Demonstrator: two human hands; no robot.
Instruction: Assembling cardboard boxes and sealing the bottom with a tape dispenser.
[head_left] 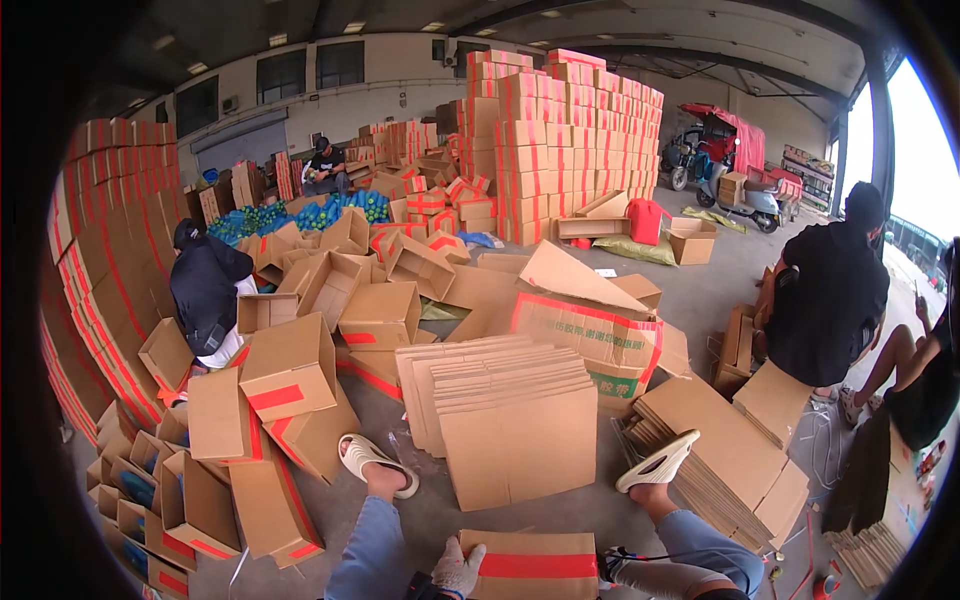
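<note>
Brown cardboard, banded with red tape, forms the box [537,567] lying between the two hands, which are apart: the gloved left hand [460,570] is clamped on its left end; the right hand [650,573] is near its right end, its grip too unclear to tell. Beyond the far edge, grey floor [425,510] separates it from a leaning stack of flattened cartons [520,440], flanked by two sandals [375,462]. Farther off, open boxes [380,317] crowd before a tall carton wall [575,145].

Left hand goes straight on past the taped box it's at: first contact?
Likely the stack of flat cardboard, ahead of the left hand across a strip of floor; depth is unclear.
</note>
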